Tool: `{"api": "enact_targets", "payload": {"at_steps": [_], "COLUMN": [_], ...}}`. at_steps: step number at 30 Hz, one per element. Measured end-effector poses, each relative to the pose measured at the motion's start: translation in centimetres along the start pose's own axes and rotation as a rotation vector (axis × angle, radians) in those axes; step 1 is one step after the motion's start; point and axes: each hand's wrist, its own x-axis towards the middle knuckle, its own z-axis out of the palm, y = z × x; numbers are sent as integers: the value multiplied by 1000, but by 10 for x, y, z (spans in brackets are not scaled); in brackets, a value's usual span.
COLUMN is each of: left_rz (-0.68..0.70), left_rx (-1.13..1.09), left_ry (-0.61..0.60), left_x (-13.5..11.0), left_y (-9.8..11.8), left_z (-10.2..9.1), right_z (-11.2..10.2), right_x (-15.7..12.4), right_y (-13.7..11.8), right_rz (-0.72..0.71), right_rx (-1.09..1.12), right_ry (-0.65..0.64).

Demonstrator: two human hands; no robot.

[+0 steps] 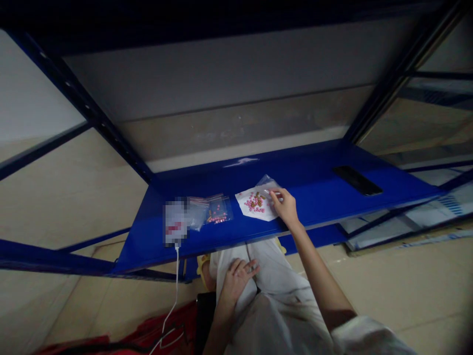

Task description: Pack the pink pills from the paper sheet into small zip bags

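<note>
A sheet of white paper [255, 205] lies on the blue metal shelf [314, 192], holding a loose heap of pink and brownish-gold pills. My right hand [284, 208] is at the paper's right edge, with its fingertips pinched on a small pale item too small to identify. A clear plastic bag [268, 182] sits just behind those fingers. Left of the paper lie a small clear bag of pink pills [219, 211] and another clear bag [197, 213]. My left hand [236, 282] rests below the shelf on white cloth [269, 268] over my lap, fingers apart.
A black smartphone [357, 180] lies face down or dark on the shelf's right side. A blurred rectangular object [174, 223] at the shelf's left trails a white cable [174, 296] downward. Shelf uprights and a lower shelf surround the area; red fabric [158, 330] lies on the floor.
</note>
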Motion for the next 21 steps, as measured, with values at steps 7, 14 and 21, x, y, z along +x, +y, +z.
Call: {"api": "enact_targets", "payload": {"at_steps": [7, 14, 21], "left_rz": [19, 0, -47], "left_rx": [-84, -196, -241], "left_ry": [4, -33, -101], "left_x": [-2, 1, 4], "left_y": [2, -3, -10], "left_z": [2, -3, -4], "right_z": [2, -7, -11], "right_x": [-3, -6, -4], "right_y": [-1, -5, -3], "right_rz": [126, 90, 89], "right_rx": [152, 133, 80], "right_ry": [-66, -71, 45]}}
